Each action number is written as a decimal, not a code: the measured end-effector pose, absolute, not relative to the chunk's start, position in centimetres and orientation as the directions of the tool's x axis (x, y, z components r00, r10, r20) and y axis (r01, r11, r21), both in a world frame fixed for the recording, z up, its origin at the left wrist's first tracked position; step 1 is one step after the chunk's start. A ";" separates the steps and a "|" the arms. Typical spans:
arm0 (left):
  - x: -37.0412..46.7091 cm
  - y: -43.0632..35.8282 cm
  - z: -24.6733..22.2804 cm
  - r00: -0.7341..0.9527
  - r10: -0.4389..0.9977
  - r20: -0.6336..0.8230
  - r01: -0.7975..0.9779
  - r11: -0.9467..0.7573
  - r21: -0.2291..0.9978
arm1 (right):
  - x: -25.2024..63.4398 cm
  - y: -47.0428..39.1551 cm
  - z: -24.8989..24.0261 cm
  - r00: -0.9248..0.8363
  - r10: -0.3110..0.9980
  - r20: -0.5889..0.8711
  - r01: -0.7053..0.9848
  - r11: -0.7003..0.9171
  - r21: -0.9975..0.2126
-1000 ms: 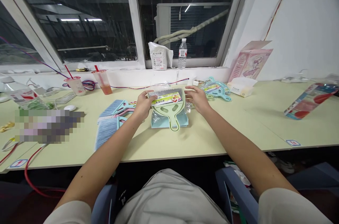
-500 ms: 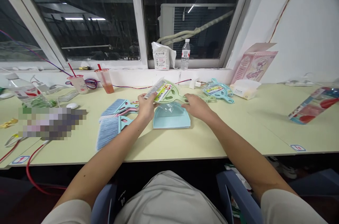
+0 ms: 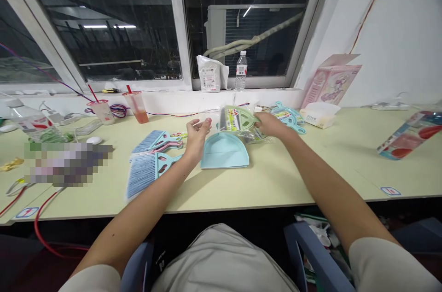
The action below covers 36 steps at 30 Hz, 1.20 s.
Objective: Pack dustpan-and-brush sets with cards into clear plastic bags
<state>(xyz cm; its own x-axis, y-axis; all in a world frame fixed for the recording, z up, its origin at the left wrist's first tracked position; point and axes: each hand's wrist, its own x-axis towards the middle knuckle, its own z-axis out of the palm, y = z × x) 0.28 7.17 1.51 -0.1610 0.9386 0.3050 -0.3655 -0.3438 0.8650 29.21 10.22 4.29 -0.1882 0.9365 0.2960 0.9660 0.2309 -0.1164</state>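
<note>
The place seemed an office or workroom: a long table (image 3: pixel 345 149) with stickers (image 3: pixel 390 191) near its front edge ran below windows (image 3: pixel 134 43), carrying cables (image 3: pixel 118 110), drink cups (image 3: pixel 140 110) and a bottle (image 3: pixel 26 117).

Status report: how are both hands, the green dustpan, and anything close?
Left hand open, seems empty. Right hand grips green dustpan by handle. Blue dustpan close, on table.

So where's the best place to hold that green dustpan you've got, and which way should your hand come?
I'd hold the green dustpan by its handle, coming from the right. The handle is narrow and points right, and the right hand grips that end. The wide end points left and looks harder to wrap fingers around.
</note>
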 end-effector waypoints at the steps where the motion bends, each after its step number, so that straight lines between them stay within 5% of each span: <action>1: 0.1 7.3 1.5 -0.174 0.932 0.318 -0.321 -0.359 0.876 | 31.4 11.4 4.1 -0.208 0.941 0.266 0.962 0.246 -0.119; 10: -0.3 7.3 1.5 -0.194 0.918 0.345 -0.202 -0.381 0.902 | 41.0 17.2 -0.8 -0.168 0.982 0.091 0.976 0.178 -0.126; 36: -0.2 6.7 1.6 -0.157 0.901 0.405 -0.160 -0.428 0.889 | 42.0 17.3 -2.5 -0.145 0.981 0.129 0.961 0.171 -0.218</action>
<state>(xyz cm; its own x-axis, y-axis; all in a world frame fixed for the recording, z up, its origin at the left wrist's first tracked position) -0.24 6.75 1.63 -0.1568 0.9006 0.4054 -0.1596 -0.4282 0.8895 41.97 17.26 -2.52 -0.1452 0.9810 0.1290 0.9608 0.1709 -0.2184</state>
